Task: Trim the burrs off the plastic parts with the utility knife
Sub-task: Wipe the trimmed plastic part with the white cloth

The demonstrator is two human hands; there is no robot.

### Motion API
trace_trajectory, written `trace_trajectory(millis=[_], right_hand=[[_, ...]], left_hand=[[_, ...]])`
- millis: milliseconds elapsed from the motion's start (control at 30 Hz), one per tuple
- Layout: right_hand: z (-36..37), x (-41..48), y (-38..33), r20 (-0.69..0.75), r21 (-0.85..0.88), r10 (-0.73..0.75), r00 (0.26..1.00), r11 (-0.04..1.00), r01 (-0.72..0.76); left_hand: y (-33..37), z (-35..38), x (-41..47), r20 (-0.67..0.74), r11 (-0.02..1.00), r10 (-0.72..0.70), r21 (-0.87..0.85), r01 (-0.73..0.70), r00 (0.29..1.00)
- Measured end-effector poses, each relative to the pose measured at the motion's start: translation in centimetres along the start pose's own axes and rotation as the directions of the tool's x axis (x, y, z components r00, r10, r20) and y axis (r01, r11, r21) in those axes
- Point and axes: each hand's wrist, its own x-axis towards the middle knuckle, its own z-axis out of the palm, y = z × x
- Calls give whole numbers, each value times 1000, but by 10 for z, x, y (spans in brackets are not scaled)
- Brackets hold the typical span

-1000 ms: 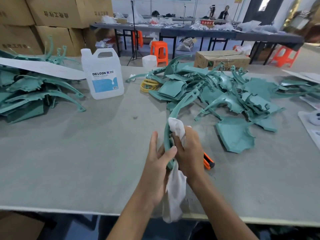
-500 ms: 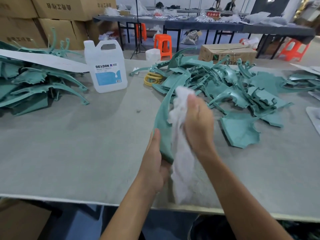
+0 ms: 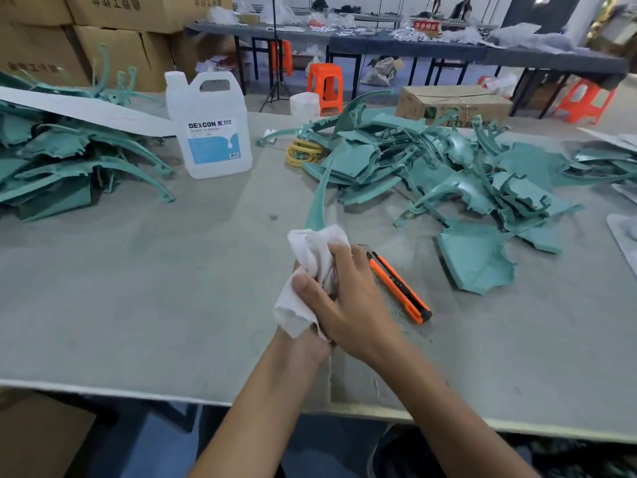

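Observation:
I hold a long curved teal plastic part (image 3: 319, 201) upright over the grey table (image 3: 138, 305). My right hand (image 3: 351, 305) grips a white cloth (image 3: 310, 246) wrapped round the part's lower end. My left hand (image 3: 300, 346) lies under the right hand and the cloth, mostly hidden, holding the same end. An orange and black utility knife (image 3: 400, 288) lies on the table just right of my right hand, untouched. A pile of teal parts (image 3: 448, 167) with ragged edges spreads across the right of the table.
A second heap of teal parts (image 3: 69, 160) lies far left under a white strip (image 3: 86, 110). A white DEXCON jug (image 3: 210, 132) stands behind centre, yellow rings (image 3: 303, 151) beside it. A cardboard box (image 3: 455, 103) sits past the far edge. Orange stools and dark tables fill the background.
My right hand has slid the cloth from the part's middle back down to its near end, over my left hand. The knife, hidden half a second ago, shows again.

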Motion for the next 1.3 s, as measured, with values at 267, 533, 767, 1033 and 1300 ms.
trace_trajectory(millis=[267,533,767,1033,1300], right_hand=[[-47,61,53,-139,-371,95,986,918,-140],[-9,32,36,7,-281,-255,967,927,247],[-48,48,70,-217,-272,74,973,953,-133],[-34,99,-21,138,-403,-402,905,812,422],[-105,197,-11,-81,-914,-401,912,394,92]], left_hand=[[23,3,32,233,834,-124,552,-26,964],[33,11,36,133,844,-81,536,-3,988],[87,14,36,243,855,129,463,-232,961],[59,17,10,357,653,-72,722,-226,931],[69,2,-13,331,495,-124,838,-231,935]])
